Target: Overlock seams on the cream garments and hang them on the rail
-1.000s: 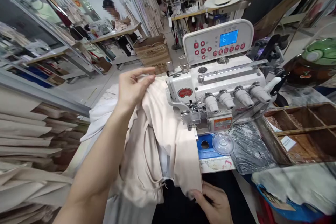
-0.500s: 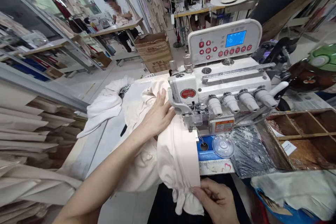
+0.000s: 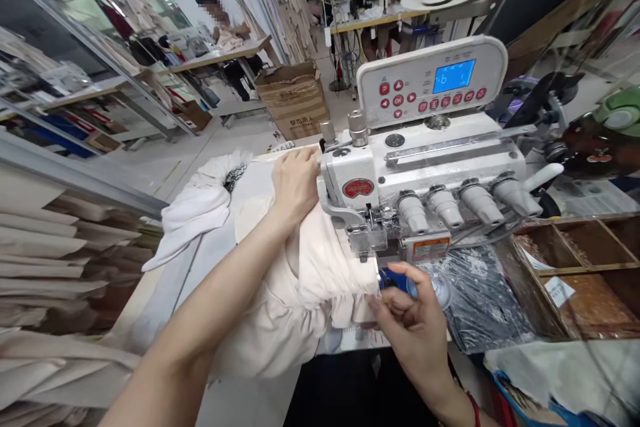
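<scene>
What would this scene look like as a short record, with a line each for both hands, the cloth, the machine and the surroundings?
Left hand: laid on the pale cloth, beside the machine's head
Right hand: fingers at the cloth's edge, in front of the machine; grip unclear
Cloth: light beige, gathered, partly under the machine's head
Sewing machine: white, blue display lit
Left on the table: bunched white cloth
Right: divided tray
Background: cardboard box, two people seated at worktables

One head camera looks forward and down from close by, a bit higher than the overlock sewing machine (image 3: pixel 425 172).
</scene>
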Action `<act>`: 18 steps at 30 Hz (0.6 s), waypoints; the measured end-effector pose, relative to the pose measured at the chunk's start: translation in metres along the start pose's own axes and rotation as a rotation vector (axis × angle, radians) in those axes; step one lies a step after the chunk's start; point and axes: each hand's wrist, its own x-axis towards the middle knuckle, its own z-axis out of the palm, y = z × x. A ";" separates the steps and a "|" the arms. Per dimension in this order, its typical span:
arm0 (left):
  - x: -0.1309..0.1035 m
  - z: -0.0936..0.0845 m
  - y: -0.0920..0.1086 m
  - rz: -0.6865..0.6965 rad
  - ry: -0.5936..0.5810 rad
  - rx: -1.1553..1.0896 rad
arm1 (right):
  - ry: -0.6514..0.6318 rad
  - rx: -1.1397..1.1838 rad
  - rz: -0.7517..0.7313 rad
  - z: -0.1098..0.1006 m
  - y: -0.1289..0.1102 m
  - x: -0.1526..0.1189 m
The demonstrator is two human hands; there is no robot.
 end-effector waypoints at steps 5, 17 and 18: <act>-0.080 -0.042 0.047 0.233 0.133 -0.180 | 0.015 -0.043 -0.107 0.004 -0.001 0.003; -0.124 -0.031 0.051 0.472 -0.048 -0.290 | -0.092 -0.378 -0.348 0.003 -0.036 0.023; -0.123 -0.029 0.046 0.497 -0.042 -0.329 | -0.105 -0.513 -0.512 -0.001 -0.036 0.024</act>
